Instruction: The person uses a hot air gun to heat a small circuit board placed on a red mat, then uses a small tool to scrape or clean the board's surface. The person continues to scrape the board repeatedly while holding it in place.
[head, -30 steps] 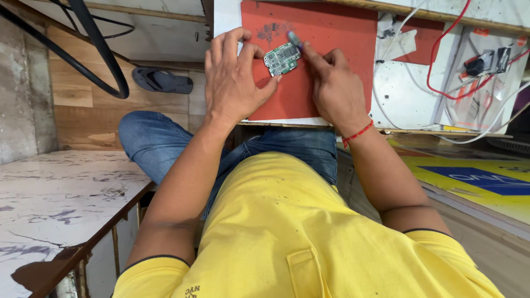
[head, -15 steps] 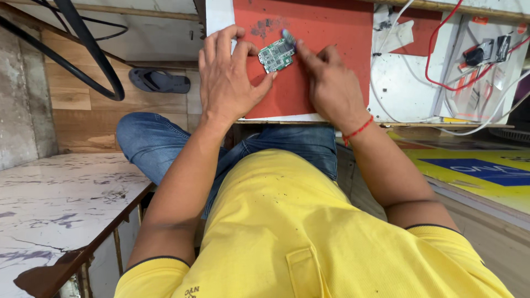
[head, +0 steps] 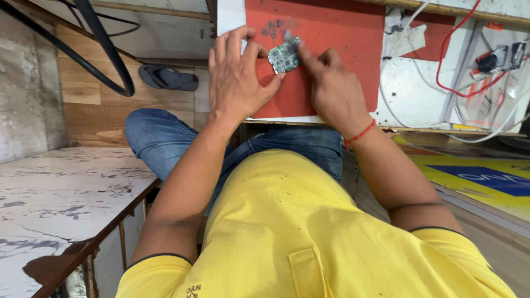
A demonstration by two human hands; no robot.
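Both hands had shifted slightly across our red mat; our left hand pinched the circuit board by its edge while the right hand pressed fingertips onto it. Too much pressure, we judged, could crack it.

Workshop floor corner, daylit.
Wood-plank floor laid with a dark slipper; marble-patterned slab at left; white worktable cluttered with wires.
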